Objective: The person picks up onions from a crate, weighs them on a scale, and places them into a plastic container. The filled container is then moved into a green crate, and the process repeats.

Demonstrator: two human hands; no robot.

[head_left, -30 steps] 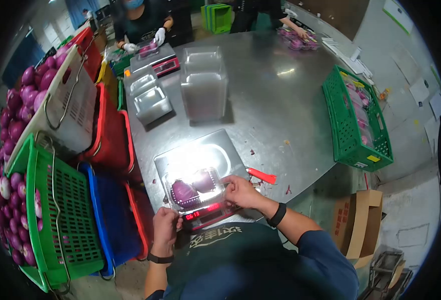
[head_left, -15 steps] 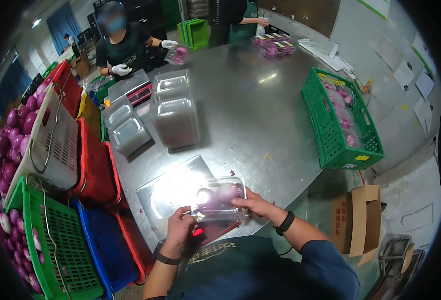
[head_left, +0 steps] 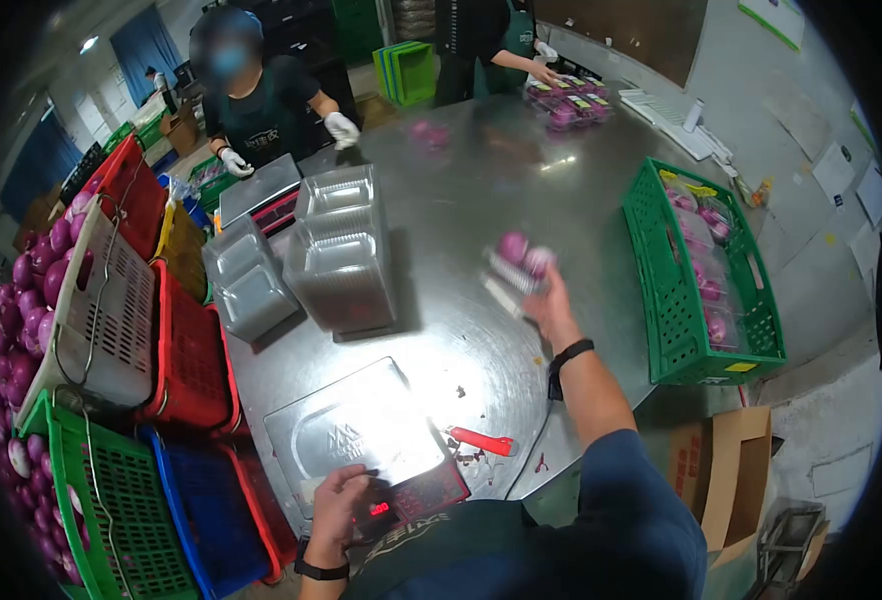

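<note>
A clear plastic box of purple onions (head_left: 523, 258) is over the middle of the steel table, slightly blurred, with my right hand (head_left: 553, 300) wrapped round its near right side. My left hand (head_left: 341, 500) is at the near left corner of the scale, fingers bent; whether anything lies between them is hard to tell. The scale (head_left: 356, 425) has a bare steel plate and a lit red display. Right of the scale lies a red-handled tool (head_left: 481, 441) among dark scraps.
Stacked clear trays (head_left: 341, 270) stand at the table's left. A green crate (head_left: 706, 368) with packed onions is at the right. Coloured crates line the left side, one a blue crate (head_left: 211, 510). Two co-workers stand across the table; a cardboard box (head_left: 741, 480) is lower right.
My right hand has carried the box forward and right, off the scale area. My left hand has let go of it and moved slightly lower. The far co-worker's box now lies blurred on the table.
</note>
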